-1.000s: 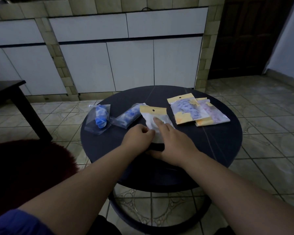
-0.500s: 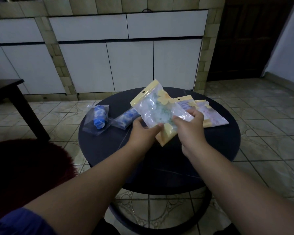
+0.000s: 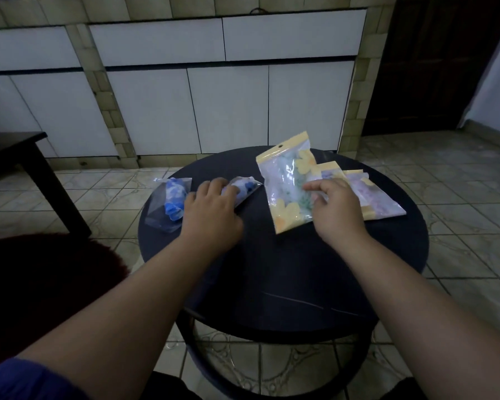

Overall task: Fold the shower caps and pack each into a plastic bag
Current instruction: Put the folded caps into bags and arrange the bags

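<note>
Presently, my inventory, largest down: round dark bench point(image 3: 300, 284); yellow-flowered clear plastic bag holding a green-white cap point(image 3: 286, 186), pinched by my right hand point(image 3: 337, 210), tilted over two filled bags point(image 3: 381, 203), liable to slide off; blue-printed folded cap bag point(image 3: 247, 189) under left hand point(image 3: 211, 209), fingers curled on it; it may crumple.
</note>
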